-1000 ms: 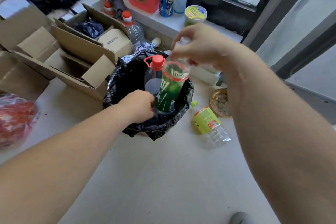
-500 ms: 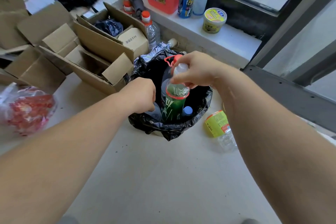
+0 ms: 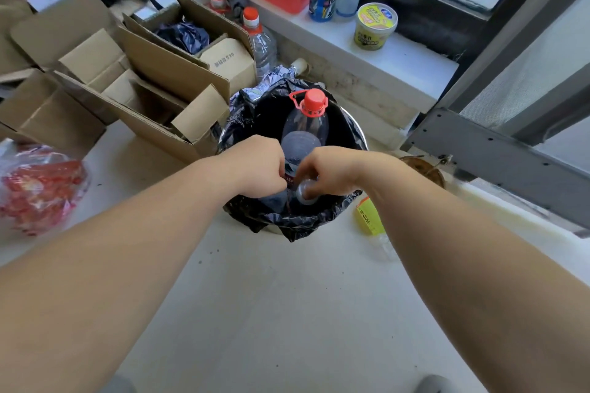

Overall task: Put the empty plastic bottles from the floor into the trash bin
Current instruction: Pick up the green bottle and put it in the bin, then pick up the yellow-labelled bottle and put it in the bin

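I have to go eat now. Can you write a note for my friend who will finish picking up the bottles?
Left hand: closed, down in the black-lined round trash bin; what it holds is hidden.
Right hand: gripping a clear plastic bottle top, pushing it into the bin.
Done: a big clear red-capped jug stands in the bin.
Left: the yellow-labelled clear bottle lying on the floor right of the bin.

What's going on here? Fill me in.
A person is stuffing empty bottles into the black-lined trash bin. Both hands are down inside it: the right hand presses on a small bottle, the left hand beside it. A big red-capped bottle stands inside. A yellow-labelled bottle lies on the floor.
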